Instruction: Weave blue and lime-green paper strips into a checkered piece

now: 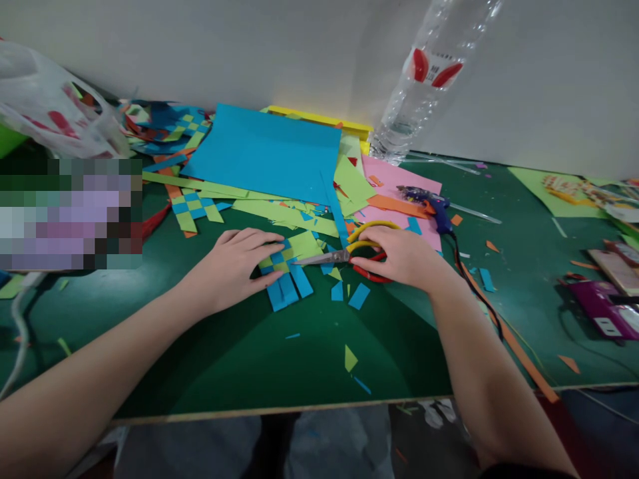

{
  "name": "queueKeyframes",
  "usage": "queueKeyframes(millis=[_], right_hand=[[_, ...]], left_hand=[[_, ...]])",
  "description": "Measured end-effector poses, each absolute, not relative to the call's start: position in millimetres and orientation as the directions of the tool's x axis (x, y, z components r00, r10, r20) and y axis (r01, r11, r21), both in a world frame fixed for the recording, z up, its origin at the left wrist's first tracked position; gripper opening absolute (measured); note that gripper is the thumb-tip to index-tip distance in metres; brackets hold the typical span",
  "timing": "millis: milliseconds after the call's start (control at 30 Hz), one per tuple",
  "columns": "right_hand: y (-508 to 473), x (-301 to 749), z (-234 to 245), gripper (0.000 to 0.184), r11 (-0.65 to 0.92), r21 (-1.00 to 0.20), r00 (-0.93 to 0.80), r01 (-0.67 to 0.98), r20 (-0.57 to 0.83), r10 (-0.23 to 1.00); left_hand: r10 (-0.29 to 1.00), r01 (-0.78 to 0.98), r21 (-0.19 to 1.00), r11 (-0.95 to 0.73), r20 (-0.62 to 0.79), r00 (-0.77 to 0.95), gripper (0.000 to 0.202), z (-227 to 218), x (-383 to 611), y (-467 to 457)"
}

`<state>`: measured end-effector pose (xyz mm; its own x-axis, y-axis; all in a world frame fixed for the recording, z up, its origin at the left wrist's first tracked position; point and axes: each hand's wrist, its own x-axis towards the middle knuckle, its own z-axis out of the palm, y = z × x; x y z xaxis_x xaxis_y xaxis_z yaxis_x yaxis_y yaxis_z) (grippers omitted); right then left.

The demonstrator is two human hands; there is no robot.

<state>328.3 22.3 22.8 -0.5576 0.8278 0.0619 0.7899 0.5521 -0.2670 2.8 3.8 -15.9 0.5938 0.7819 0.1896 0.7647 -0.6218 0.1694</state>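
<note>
My left hand [234, 266] lies flat, fingers stretched out, pressing down a woven piece of blue and green paper strips [287, 269] on the green table [279, 359]. My right hand [399, 256] grips the yellow and red handles of a pair of scissors [344, 256]. The scissor blades point left and touch the green edge of the woven piece. Small blue and green offcuts [352, 293] lie just below the scissors.
A large blue sheet [264, 153] lies behind the hands, over green strips and a pink sheet [394, 179]. A clear plastic bottle [424, 86] stands at the wall. A glue gun [434, 203] with its cord lies right. Another woven piece [194, 209] lies left.
</note>
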Motion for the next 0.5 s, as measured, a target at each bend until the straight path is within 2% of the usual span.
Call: queueKeyframes(millis=[500], right_hand=[[21.3, 333.8, 29.2, 0.032, 0.539, -0.304, -0.555, 0.785, 0.041, 0.831]], left_hand=[[0.792, 0.77, 0.188, -0.61, 0.169, 0.586, 0.055, -17.4, 1.7, 4.6]])
